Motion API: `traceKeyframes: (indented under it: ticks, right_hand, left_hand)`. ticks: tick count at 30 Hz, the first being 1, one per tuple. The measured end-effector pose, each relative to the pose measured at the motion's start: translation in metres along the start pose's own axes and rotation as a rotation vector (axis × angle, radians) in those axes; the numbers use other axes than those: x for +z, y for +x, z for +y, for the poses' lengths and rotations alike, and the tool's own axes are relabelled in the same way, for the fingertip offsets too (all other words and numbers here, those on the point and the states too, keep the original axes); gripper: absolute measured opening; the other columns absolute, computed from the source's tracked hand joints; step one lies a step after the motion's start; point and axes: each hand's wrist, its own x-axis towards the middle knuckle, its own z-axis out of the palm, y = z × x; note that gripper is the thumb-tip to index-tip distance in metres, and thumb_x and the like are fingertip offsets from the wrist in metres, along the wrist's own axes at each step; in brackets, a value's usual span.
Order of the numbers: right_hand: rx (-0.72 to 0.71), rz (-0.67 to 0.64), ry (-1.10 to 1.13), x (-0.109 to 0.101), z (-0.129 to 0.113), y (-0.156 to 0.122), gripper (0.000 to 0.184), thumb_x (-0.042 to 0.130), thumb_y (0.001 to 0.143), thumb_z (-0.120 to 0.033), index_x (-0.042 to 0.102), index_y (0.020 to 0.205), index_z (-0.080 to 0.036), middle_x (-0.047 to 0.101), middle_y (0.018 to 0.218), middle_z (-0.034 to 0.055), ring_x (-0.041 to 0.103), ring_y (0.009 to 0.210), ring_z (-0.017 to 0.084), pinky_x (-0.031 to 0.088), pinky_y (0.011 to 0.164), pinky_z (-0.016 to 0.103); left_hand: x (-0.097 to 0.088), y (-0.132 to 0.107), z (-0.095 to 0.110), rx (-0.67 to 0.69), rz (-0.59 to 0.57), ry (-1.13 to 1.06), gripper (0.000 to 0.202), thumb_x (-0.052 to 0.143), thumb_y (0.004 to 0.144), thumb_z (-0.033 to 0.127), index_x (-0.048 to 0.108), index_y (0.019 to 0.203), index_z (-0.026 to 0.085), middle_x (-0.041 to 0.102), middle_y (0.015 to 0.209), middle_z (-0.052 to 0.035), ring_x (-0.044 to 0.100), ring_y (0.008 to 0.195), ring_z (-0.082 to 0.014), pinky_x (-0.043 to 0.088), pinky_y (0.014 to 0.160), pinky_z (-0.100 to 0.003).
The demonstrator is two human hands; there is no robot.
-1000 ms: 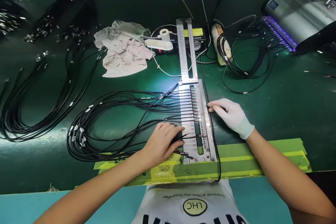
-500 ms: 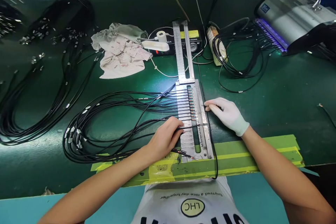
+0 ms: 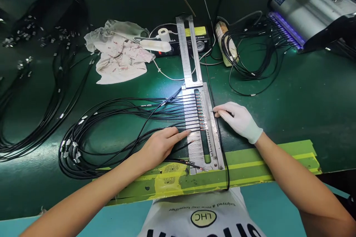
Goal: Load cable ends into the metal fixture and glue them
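Observation:
A slotted metal jig (image 3: 199, 163) lies lengthwise in front of me, with a row of black cables (image 3: 155, 105) set side by side in its upper slots, their stripped coloured wire ends over the long opening. My left hand (image 3: 160, 144), bare, rests at the jig's left side. Its index finger is stretched out along the lowest seated cable; the thumb is hidden. Below that finger a loose cable end (image 3: 190, 143) lies across the plate, and more stripped ends lie near the jig's bottom. My right hand (image 3: 239, 120), in a white glove, pinches at the jig's right edge; whatever is between its fingertips is hidden.
Cable bundles (image 3: 52, 96) lie on the left, beside crumpled white cloth (image 3: 119, 55). Behind the jig sits a black box with a gauge (image 3: 200, 45). A silver machine (image 3: 308, 3) glowing purple stands back right. Green-yellow tape (image 3: 267, 163) covers the front edge.
My left hand has gone from pinching a cable over the jig to laying its index finger along the slots. My right hand stays at the jig's edge. The view has shifted slightly.

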Motion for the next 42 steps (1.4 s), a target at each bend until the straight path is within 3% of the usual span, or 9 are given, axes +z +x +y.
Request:
traceKeyframes:
  ticks: [7, 15, 20, 24, 27, 30, 33, 37, 42]
  right_hand:
    - [-0.028, 0.002, -0.006, 0.0, 0.002, 0.001, 0.02, 0.054, 0.1, -0.026, 0.072, 0.108, -0.025, 0.072, 0.094, -0.0014, 0.062, 0.094, 0.02, 0.047, 0.089, 0.037]
    - [-0.045, 0.009, -0.011, 0.0, 0.004, 0.001, 0.019, 0.055, 0.1, -0.024, 0.072, 0.11, -0.025, 0.071, 0.096, -0.0024, 0.062, 0.095, 0.019, 0.047, 0.089, 0.036]
    - [-0.045, 0.006, -0.006, 0.002, 0.005, 0.002, 0.019, 0.056, 0.1, -0.024, 0.072, 0.11, -0.026, 0.071, 0.097, -0.0033, 0.062, 0.095, 0.018, 0.047, 0.089, 0.035]
    - [-0.037, -0.001, 0.001, 0.001, 0.004, 0.003, 0.019, 0.056, 0.1, -0.024, 0.072, 0.109, -0.025, 0.071, 0.098, -0.0023, 0.061, 0.095, 0.019, 0.047, 0.089, 0.035]
    - [-0.037, -0.004, 0.005, 0.0, 0.003, 0.002, 0.018, 0.056, 0.1, -0.024, 0.072, 0.108, -0.025, 0.071, 0.099, -0.002, 0.061, 0.096, 0.018, 0.046, 0.089, 0.035]
    - [-0.036, -0.002, 0.009, 0.0, 0.002, 0.002, 0.018, 0.056, 0.1, -0.024, 0.072, 0.108, -0.025, 0.07, 0.097, -0.0024, 0.061, 0.095, 0.018, 0.046, 0.089, 0.035]
    - [-0.037, -0.003, 0.007, 0.0, 0.001, 0.003, 0.019, 0.055, 0.1, -0.025, 0.072, 0.109, -0.025, 0.071, 0.098, -0.0021, 0.061, 0.095, 0.018, 0.046, 0.089, 0.035]
    - [-0.027, -0.011, -0.004, 0.001, 0.0, 0.002, 0.019, 0.054, 0.101, -0.026, 0.072, 0.109, -0.026, 0.071, 0.095, -0.0036, 0.062, 0.094, 0.017, 0.046, 0.088, 0.033]
    - [-0.017, -0.008, -0.001, 0.002, 0.0, -0.001, 0.019, 0.055, 0.1, -0.028, 0.071, 0.108, -0.028, 0.071, 0.095, -0.005, 0.062, 0.095, 0.017, 0.046, 0.088, 0.032]
  left_hand:
    - [-0.003, 0.0, -0.005, 0.022, -0.087, 0.06, 0.057, 0.034, 0.095, 0.002, 0.042, 0.148, 0.02, 0.047, 0.093, -0.0051, 0.043, 0.075, -0.0147, 0.038, 0.066, -0.025]
    - [-0.006, 0.01, -0.008, 0.046, -0.161, -0.048, 0.052, 0.034, 0.098, 0.007, 0.042, 0.148, 0.019, 0.05, 0.097, -0.0061, 0.047, 0.082, -0.0162, 0.042, 0.073, -0.027]
    - [-0.003, 0.013, -0.012, 0.075, -0.138, -0.027, 0.049, 0.035, 0.099, 0.008, 0.043, 0.147, 0.016, 0.052, 0.098, -0.0065, 0.047, 0.082, -0.0162, 0.042, 0.073, -0.027]
    - [0.004, 0.01, -0.009, 0.101, -0.014, 0.07, 0.046, 0.041, 0.098, 0.008, 0.049, 0.142, 0.017, 0.052, 0.106, -0.0092, 0.047, 0.088, -0.0183, 0.039, 0.076, -0.031]
    - [0.008, 0.005, 0.0, 0.049, 0.09, 0.19, 0.047, 0.043, 0.097, 0.007, 0.052, 0.141, 0.022, 0.049, 0.106, -0.0095, 0.043, 0.092, -0.021, 0.035, 0.079, -0.036]
    - [0.013, 0.0, 0.008, -0.018, 0.022, 0.254, 0.052, 0.042, 0.097, 0.008, 0.044, 0.148, 0.02, 0.046, 0.091, -0.0067, 0.038, 0.083, -0.0201, 0.029, 0.073, -0.035]
    - [0.016, -0.004, 0.011, -0.057, -0.057, 0.199, 0.055, 0.04, 0.098, 0.008, 0.036, 0.152, 0.017, 0.048, 0.09, -0.0062, 0.04, 0.084, -0.0198, 0.03, 0.074, -0.035]
    - [0.013, -0.01, 0.016, -0.105, -0.024, 0.051, 0.051, 0.039, 0.102, 0.013, 0.034, 0.152, 0.022, 0.051, 0.095, -0.0052, 0.043, 0.09, -0.0187, 0.032, 0.083, -0.037]
    - [0.007, -0.018, 0.034, -0.229, 0.006, -0.147, 0.02, 0.047, 0.102, 0.024, 0.054, 0.12, 0.02, 0.058, 0.109, -0.0044, 0.047, 0.098, -0.018, 0.033, 0.087, -0.037]
